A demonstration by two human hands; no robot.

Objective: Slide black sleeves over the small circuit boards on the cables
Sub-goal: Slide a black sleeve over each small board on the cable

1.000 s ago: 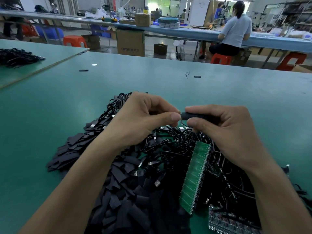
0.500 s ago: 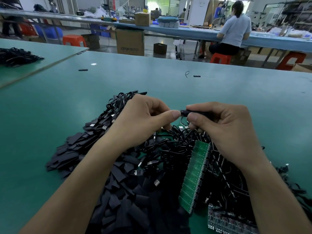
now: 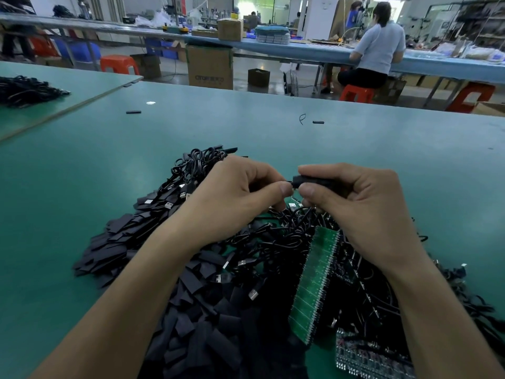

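My right hand [image 3: 360, 203] pinches a black sleeve [image 3: 311, 181] between thumb and forefinger, held level above the pile. My left hand [image 3: 235, 195] meets it from the left, its thumb and forefinger pinching the thin black cable [image 3: 289, 183] at the sleeve's mouth. The small board inside is hidden by the sleeve and my fingers. Below lies a heap of loose black sleeves [image 3: 191, 296] and tangled cables with USB plugs [image 3: 273, 242]. A green panel of circuit boards [image 3: 314, 283] leans on the heap under my right wrist.
The green table [image 3: 82, 187] carries two stray sleeves [image 3: 133, 112] [image 3: 318, 122] and a wire scrap [image 3: 302, 119] far back. Another cable pile [image 3: 24, 90] sits on the left table. A second board panel [image 3: 369, 359] lies at the bottom right. A person [image 3: 377, 47] sits at the far bench.
Both hands rose slightly and moved a bit apart; a short length of cable now shows between my left fingertips and the sleeve's left end.
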